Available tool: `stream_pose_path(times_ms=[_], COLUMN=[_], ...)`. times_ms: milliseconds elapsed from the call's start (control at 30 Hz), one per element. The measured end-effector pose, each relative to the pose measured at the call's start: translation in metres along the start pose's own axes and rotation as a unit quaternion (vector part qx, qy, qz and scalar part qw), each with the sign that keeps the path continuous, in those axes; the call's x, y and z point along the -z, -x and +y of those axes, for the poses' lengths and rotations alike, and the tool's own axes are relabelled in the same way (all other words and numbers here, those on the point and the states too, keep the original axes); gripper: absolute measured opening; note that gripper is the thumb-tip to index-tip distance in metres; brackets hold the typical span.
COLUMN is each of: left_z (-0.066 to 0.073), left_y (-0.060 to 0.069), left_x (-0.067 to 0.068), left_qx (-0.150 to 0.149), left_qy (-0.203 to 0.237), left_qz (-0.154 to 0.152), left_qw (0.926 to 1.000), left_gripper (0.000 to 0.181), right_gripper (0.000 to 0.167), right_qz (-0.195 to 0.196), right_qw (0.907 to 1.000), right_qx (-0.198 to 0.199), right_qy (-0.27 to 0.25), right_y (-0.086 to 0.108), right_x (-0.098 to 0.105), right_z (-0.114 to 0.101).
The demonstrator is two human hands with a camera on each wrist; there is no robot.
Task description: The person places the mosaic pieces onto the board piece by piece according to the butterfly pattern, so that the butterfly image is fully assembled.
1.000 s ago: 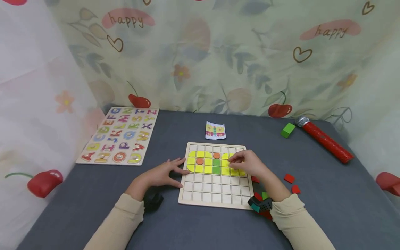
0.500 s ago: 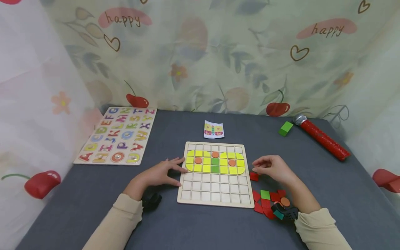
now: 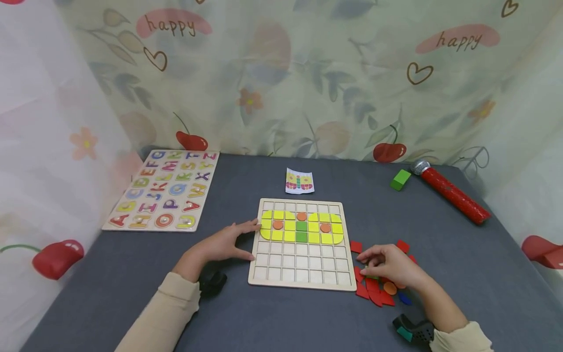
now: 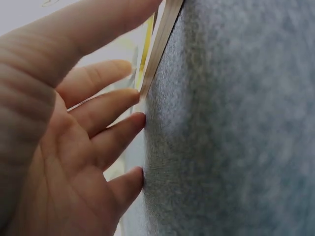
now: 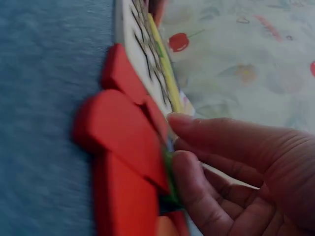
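**Tile Board: Hand and Part Positions**

Your left hand [image 3: 222, 243] is extended with fingers apart, its fingertips at the left edge of the wooden grid board [image 3: 290, 262]; it grasps nothing. Your right hand [image 3: 391, 264] is above the loose parts just beside the board's right edge. Its thumb and fingers are bent close to a loose green piece [image 5: 172, 179]; you cannot tell from either view whether that piece is gripped.

The board lies flat on the grey table surface [image 3: 264, 318], between your hands. In its upper half, yellow pieces [image 3: 289, 235] form two groups, each with an orange disc at its centre. Between these groups, two green squares [image 3: 301, 237] sit in one column below a third orange disc.

The loose parts comprise red pieces [image 3: 372, 284], orange discs [image 3: 389, 288] and a blue piece [image 3: 404, 298]. The patterned card [image 3: 300, 181] lies beyond the board. At far left, locate the alphabet board [image 3: 173, 226]; at far right, the green block [image 3: 400, 180] near the red microphone [image 3: 455, 197].
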State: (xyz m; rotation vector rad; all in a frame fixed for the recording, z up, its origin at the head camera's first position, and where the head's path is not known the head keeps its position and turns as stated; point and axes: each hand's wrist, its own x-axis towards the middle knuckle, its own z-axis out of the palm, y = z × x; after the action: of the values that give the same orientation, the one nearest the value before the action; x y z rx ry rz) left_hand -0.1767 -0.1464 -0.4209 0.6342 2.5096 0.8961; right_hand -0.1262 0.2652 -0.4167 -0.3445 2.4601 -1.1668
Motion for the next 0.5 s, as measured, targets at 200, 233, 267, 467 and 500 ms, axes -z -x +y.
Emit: stream_pose_path(times_ms=[200,233,267,467,500], left_z=[0.0002,0.0003,0.0003,0.0001,-0.0002], left_y=[-0.0002,-0.0003,-0.0004,-0.0004,-0.0002], left_x=[-0.0012,-0.0014,-0.0015,-0.0017,-0.0018], left_qx=[0.011,0.011,0.012,0.009,0.007], left_qy=[-0.003,-0.003,-0.003,-0.003,-0.003], left_qz=[-0.006,-0.007,-0.007,-0.008,-0.008], left_qw=[0.9999,0.9999,0.9999,0.9999,0.9999], left_gripper=[0.083,0.083,0.083,0.083,0.082], right_gripper=[0.033,0.031,0.03,0.03,0.03], right_qz=[-0.011,-0.014,-0.017,-0.048,-0.056], right_qw=[0.9991,0.9988,0.9985,0.9978,0.9977], right_qx=[0.031,0.037,0.042,0.033,0.029], right_qy=[0.026,0.028,0.031,0.033,0.026], right_y=[0.0003,0.0001,-0.0001,-0.0026,-0.0029], right_x=[-0.0057,-0.0059,-0.006,-0.0051,-0.0044], right_z=[-0.0007,-0.0012,-0.0015,-0.0031,-0.0035])
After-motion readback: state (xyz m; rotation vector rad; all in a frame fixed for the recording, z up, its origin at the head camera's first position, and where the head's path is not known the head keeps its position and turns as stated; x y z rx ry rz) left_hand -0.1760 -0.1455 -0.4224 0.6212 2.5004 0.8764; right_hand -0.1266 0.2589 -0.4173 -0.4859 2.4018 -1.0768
